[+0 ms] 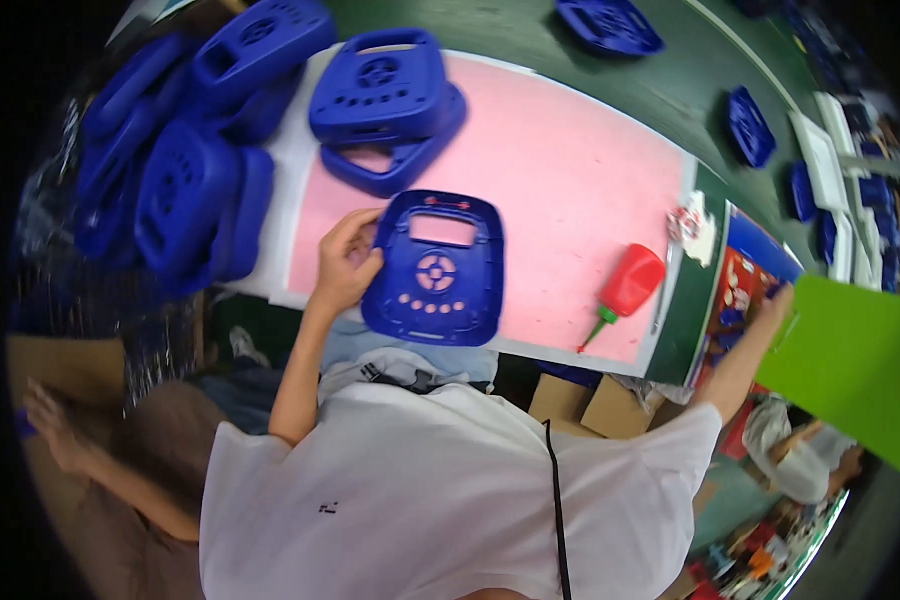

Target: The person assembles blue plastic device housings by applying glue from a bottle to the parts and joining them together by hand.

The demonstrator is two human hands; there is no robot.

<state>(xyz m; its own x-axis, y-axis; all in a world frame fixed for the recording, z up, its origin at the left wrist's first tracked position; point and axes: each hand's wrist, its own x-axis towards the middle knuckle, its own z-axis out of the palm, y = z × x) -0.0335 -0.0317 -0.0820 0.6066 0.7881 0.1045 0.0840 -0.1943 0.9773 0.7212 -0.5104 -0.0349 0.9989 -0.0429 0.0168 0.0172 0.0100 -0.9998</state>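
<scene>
The left hand (pixel 345 265) is closed on the left rim of the blue panel (pixel 434 268), thumb on top, fingers curled over the edge. The panel lies flat on the pink mat (pixel 570 190) at the near edge of the worktop (pixel 690 90), its long axis running away from the person, window end farthest. The red bottle (pixel 628 284) lies further right. The right hand (pixel 776 300) is well apart, off past the right edge by a green sheet (pixel 850 365); I cannot tell its grip

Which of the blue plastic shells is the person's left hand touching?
The flat blue panel nearest the person, lying alone on the pink mat; left hand grips its edge.
</scene>
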